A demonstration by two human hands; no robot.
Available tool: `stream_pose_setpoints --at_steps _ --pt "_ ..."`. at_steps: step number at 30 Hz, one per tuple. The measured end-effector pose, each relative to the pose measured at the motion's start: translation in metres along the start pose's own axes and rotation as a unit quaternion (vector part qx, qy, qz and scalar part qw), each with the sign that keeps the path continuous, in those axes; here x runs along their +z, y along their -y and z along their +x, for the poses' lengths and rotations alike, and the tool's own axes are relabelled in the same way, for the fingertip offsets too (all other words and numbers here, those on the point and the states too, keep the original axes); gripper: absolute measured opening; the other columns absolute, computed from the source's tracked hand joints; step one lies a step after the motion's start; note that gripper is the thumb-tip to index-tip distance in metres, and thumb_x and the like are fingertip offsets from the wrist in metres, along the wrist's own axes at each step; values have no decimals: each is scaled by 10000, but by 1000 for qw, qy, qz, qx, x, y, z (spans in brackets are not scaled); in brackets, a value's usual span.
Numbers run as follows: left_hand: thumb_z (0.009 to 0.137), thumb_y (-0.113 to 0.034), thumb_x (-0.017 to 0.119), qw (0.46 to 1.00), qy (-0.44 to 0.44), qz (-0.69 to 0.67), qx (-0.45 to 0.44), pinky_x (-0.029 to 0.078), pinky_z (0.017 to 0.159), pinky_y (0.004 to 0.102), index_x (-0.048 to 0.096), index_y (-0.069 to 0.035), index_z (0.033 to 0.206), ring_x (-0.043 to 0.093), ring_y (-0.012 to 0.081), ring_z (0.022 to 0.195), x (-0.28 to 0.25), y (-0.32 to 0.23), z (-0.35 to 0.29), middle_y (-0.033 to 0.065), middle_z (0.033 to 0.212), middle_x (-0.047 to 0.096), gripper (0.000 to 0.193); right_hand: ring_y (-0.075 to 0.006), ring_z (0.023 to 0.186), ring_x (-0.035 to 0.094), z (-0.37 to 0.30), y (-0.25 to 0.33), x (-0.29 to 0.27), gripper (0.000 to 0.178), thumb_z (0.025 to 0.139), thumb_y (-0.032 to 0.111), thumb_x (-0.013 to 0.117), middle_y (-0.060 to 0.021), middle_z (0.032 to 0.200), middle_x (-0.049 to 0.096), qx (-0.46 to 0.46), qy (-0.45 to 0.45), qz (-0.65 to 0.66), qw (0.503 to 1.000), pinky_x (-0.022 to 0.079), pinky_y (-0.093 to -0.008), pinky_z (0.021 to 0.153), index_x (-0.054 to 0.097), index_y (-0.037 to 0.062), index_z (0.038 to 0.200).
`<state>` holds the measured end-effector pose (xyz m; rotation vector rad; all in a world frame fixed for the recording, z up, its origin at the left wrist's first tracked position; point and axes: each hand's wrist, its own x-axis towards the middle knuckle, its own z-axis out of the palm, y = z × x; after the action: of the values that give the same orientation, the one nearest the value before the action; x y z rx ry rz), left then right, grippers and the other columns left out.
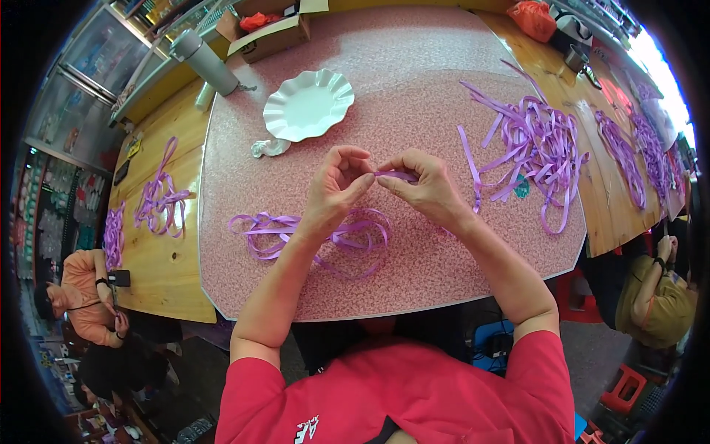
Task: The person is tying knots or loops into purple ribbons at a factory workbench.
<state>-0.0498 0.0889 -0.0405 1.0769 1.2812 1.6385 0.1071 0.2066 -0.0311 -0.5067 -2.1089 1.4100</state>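
Note:
Over the pink table, my left hand (340,185) and my right hand (423,186) meet at a purple ribbon (399,176). Its short visible stretch is pinched between the right thumb and forefinger. The left thumb and curled fingers close at the ribbon's end, where small details are hidden. A loose bundle of purple ribbons (270,231) lies beneath and beside my left forearm. To the right of my right hand spreads a larger tangled heap of purple ribbons (543,140).
A white scalloped plate (309,105) sits beyond my hands, with crumpled clear plastic (270,148) beside it. Farther back stand a grey thermos (203,61) and a cardboard box (274,38). More ribbons (161,196) lie on the wooden tables, where people sit at left and right.

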Motion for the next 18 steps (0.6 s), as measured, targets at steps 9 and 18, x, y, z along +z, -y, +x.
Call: stream_pose_setpoints --at_steps 9,18 --pt "909 -23 662 999 35 -1 -2 474 816 241 516 -28 1250 562 90 909 -2 -5 -1 25 976 593 371 -55 671 498 -1 4 1 109 856 101 745 3 779 586 -41 -31 -27 998 401 -230 570 711 8 902" --pt "884 -77 702 965 24 237 110 500 797 280 671 -14 1043 628 143 916 0 -5 0 65 969 665 174 -110 698 567 0 5 -2 109 855 108 730 -49 801 618 -42 -25 -69 996 467 -273 597 699 9 890"
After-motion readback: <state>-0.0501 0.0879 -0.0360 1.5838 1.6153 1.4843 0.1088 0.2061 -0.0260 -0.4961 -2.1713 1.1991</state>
